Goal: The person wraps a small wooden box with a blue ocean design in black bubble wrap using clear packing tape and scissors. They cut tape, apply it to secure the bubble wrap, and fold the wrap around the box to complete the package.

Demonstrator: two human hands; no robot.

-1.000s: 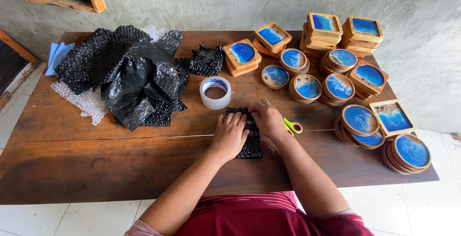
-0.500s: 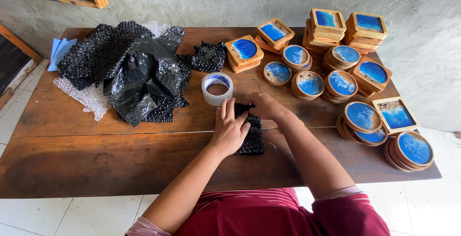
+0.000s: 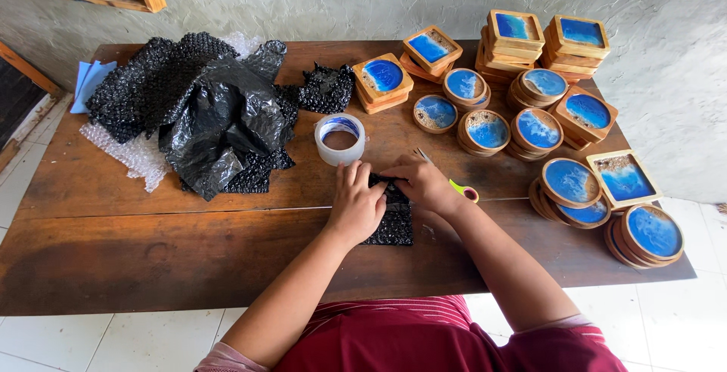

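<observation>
Pressing down on a small black bubble-wrap parcel [image 3: 390, 221] at the near middle of the wooden table [image 3: 113, 228], the left hand [image 3: 356, 204] lay flat with fingers spread, while the right hand [image 3: 422, 183] pinched its top edge with curled fingers, seemingly sealing the wrap. Any further taping would have called for the tape roll [image 3: 340, 139] just beyond. Scissors [image 3: 454, 185] lay partly hidden under the right wrist, a heap of black wrap [image 3: 204, 111] to the left, and stacked blue-centred wooden coasters [image 3: 530, 84] crowded the right.
</observation>
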